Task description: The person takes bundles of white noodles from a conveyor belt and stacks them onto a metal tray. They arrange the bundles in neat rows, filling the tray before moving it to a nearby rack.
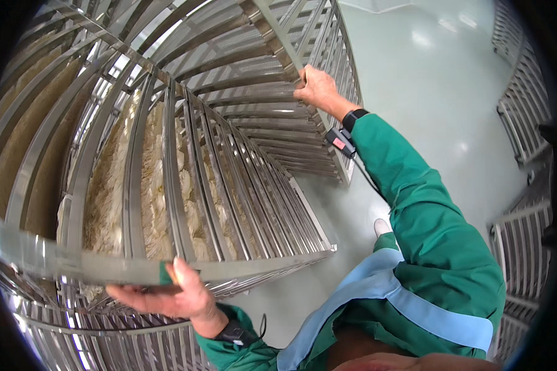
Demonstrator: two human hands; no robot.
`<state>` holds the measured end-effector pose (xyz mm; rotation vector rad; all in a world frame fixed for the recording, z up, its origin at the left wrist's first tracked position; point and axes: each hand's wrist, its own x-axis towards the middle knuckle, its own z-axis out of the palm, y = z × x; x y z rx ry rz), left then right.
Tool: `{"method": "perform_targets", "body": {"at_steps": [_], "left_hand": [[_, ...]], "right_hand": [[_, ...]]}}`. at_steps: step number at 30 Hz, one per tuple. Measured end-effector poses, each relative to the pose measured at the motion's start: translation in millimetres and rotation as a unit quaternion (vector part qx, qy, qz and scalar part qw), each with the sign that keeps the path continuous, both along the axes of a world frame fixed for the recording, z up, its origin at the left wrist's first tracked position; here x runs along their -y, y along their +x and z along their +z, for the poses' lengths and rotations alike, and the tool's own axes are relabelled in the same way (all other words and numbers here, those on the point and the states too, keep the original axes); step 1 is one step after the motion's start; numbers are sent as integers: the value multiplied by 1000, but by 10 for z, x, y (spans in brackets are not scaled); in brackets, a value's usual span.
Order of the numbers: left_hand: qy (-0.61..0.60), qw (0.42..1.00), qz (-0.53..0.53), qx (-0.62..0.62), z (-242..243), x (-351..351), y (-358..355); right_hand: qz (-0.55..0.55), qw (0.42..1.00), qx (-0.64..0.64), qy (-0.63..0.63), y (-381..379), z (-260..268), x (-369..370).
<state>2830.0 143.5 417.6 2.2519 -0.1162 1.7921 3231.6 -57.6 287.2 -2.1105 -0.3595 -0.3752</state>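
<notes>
A tall stainless-steel tray rack [165, 139] stands before me on the left, with a rough pale material [153, 195] of unclear kind between its rails. My left hand [185, 294] is at this rack's near frame bar [120, 269]. The thumb lies over the bar and the fingers stretch along its lower side, partly blurred. Farther off, my right hand [319, 89] curls around the upright edge [278, 37] of a second metal rack [255, 92]. Black bands circle both wrists, and a small device [340, 143] with a cable hangs by the right one.
Slatted metal racks [529, 106] line the right side, and another rack [527, 246] stands lower there. More metal railing [134, 348] rises at the lower left. Smooth pale-green floor [427, 88] runs between the racks. My white shoe [381, 227] shows below me.
</notes>
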Motion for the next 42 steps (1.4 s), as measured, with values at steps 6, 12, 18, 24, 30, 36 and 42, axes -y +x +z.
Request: {"method": "perform_targets", "body": {"at_steps": [6, 12, 18, 24, 30, 36, 42], "left_hand": [[102, 987, 118, -32, 83, 11, -84], [235, 962, 131, 43, 203, -72, 36], [211, 970, 112, 39, 291, -187, 122], [271, 958, -38, 86, 412, -301, 254], [142, 939, -300, -93, 909, -331, 1324], [206, 878, -427, -66, 1321, -1126, 2943], [156, 841, -482, -192, 1689, -1133, 4576]], "right_hand": [[-26, 995, -29, 88, -969, -94, -227], [-39, 982, -11, 186, -1780, -277, -516], [-29, 990, -13, 135, -2544, -145, -653], [-50, 985, 47, 155, -3107, 65, -898], [-42, 980, 74, 177, -3215, 76, -1062], [-62, 984, 90, 137, -2913, -82, -1131], [-93, 981, 101, 138, -2813, -115, -1173]]}}
